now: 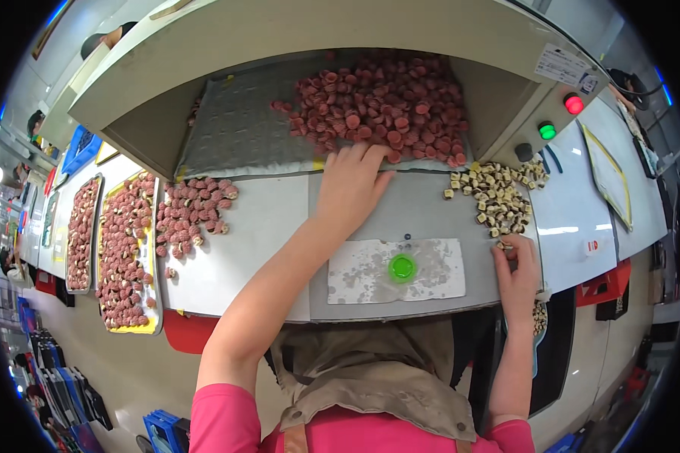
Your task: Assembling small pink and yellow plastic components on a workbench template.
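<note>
One heap of red cups [385, 106] lies inside the open-fronted cabinet [317, 30]; left hand [351, 185] at the heap's front edge, fingers bent, its grip hidden from us. Right hand [518, 268]: fingertips at the near end of the yellow-and-brown pieces [499, 198] on the tabletop [423, 208]; whether its grip pinches one, we cannot tell.

2 hands [351, 185] [517, 272], 2 pink-pc trays [158, 311] [78, 291], 1 grn dish [402, 268], 2 clrd btns [573, 103] [547, 130].

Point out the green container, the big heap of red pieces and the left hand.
Green container [402, 267]: head view, middle of its top.
Big heap of red pieces [387, 104]: head view, near its middle.
Left hand [350, 183]: head view, back of the hand.
</note>
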Available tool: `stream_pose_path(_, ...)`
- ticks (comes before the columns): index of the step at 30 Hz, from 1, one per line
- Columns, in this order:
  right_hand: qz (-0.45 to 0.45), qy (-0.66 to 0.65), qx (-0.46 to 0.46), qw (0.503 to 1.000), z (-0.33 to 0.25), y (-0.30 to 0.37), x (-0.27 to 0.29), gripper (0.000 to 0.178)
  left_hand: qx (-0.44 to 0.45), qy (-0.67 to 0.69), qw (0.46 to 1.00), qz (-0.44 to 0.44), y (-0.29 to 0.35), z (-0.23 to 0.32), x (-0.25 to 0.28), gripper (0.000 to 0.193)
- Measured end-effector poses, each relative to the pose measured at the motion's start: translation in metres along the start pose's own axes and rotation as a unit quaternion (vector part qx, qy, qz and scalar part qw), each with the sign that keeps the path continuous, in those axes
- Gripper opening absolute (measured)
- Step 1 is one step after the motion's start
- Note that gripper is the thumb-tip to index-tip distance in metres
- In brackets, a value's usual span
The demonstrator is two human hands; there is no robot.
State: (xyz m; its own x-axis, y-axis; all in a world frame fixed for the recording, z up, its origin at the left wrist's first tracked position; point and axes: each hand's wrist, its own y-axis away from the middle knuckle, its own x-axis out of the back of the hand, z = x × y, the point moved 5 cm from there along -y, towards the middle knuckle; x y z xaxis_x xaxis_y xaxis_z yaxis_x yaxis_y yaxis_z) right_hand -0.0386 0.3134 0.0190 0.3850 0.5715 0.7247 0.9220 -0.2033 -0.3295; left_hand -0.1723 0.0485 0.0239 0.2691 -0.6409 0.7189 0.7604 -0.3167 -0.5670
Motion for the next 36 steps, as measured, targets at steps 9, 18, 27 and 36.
stream_pose_path(9,0.04,-0.027,0.031,0.998,0.016,-0.001,0.004,0.022,0.024,0.095,0.994,-0.043,-0.003,0.001,-0.011,0.017)
stream_pose_path(18,-0.022,-0.057,0.054,0.997,0.011,0.0,0.002,0.02,0.024,0.126,0.987,-0.096,-0.016,0.031,-0.032,0.016)
stream_pose_path(27,-0.097,-0.078,0.039,0.991,0.019,-0.006,0.008,0.031,0.063,0.137,0.956,-0.25,0.011,0.032,-0.021,0.017)
stream_pose_path(36,-0.178,-0.11,-0.024,0.977,0.015,-0.008,0.015,0.043,0.055,0.212,0.948,-0.231,0.026,0.036,-0.007,0.013)
